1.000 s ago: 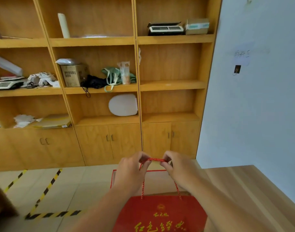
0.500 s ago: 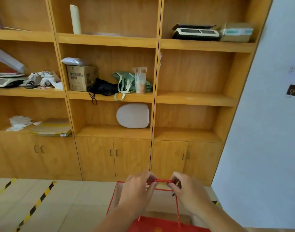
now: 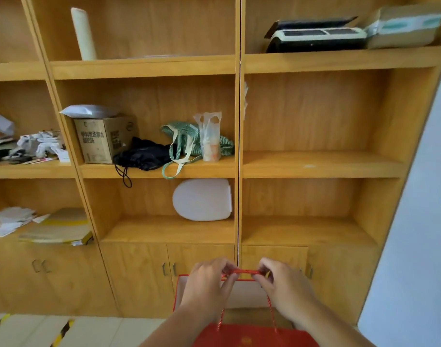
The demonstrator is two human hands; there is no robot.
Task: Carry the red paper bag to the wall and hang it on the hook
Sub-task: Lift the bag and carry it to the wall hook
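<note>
Head view shows, at six o'clock, the left hand [image 3: 207,284] and right hand [image 3: 282,286] pinching the cord handle [image 3: 242,272] of the red paper bag [image 3: 252,336], which hangs below, likely light and crushable, best held by that cord.

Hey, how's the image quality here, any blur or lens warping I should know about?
Head view: wide-angle warping bows the shelf uprights outward; light is soft and even, no glare; edges look slightly smeared, box print unreadable; the red paper bag is cropped at the bottom.
</note>
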